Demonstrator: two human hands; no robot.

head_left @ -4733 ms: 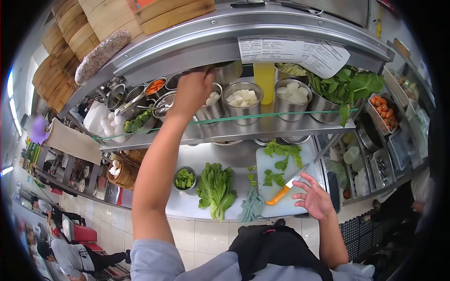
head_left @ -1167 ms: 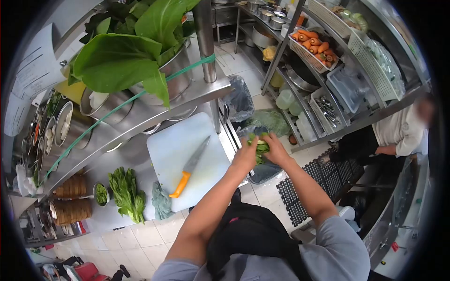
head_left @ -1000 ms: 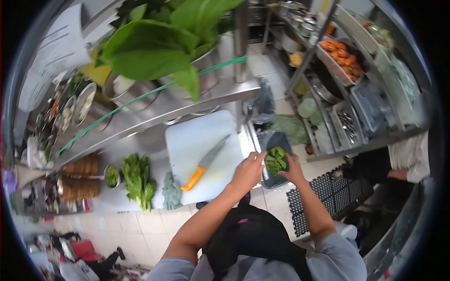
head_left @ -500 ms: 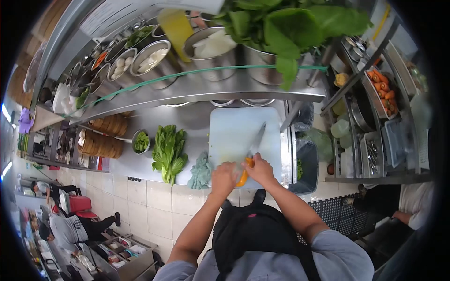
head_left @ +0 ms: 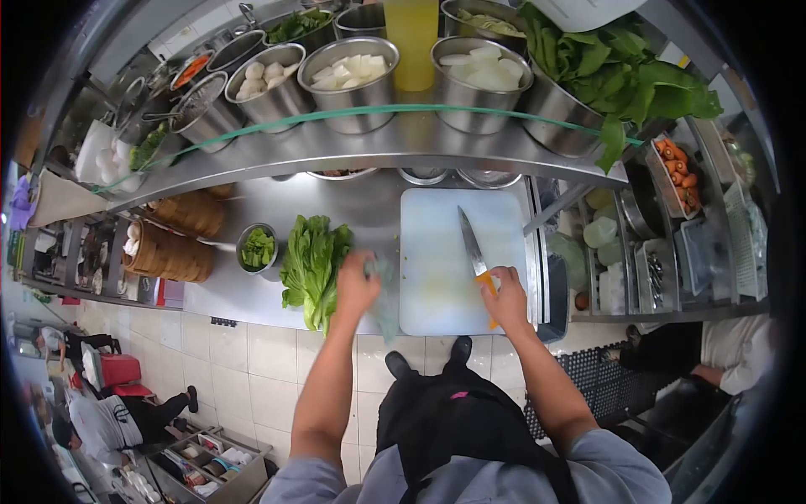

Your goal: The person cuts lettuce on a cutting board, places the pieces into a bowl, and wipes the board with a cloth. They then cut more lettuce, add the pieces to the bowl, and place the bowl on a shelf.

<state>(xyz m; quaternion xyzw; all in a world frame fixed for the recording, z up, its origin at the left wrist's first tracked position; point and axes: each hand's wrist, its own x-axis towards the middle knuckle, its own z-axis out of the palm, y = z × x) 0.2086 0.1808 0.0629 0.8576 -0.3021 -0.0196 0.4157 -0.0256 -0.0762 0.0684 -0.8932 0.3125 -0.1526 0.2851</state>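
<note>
My right hand (head_left: 507,301) grips the orange handle of a kitchen knife (head_left: 473,242). The blade lies over the right part of a white cutting board (head_left: 437,252), its tip pointing away from me. To the left of the board, my left hand (head_left: 358,284) is closed on a pale green cloth (head_left: 384,298), which is smeared by motion. Right beside that hand a head of leafy green lettuce (head_left: 309,269) lies on the steel counter, partly behind the fingers. Farther left stands a metal bowl of cut greens (head_left: 257,249).
Over the counter runs a steel shelf (head_left: 336,155) with metal pots of white pieces (head_left: 349,76), pale slices (head_left: 481,71) and large leaves (head_left: 621,76). Bamboo steamers (head_left: 172,252) stand at left. A carrot bin (head_left: 677,176) is at right. Other people work on both sides.
My left hand has left the knife and moved left to the cloth, which has shifted and blurred. The right hand has moved right with the knife. The view has shifted too.
</note>
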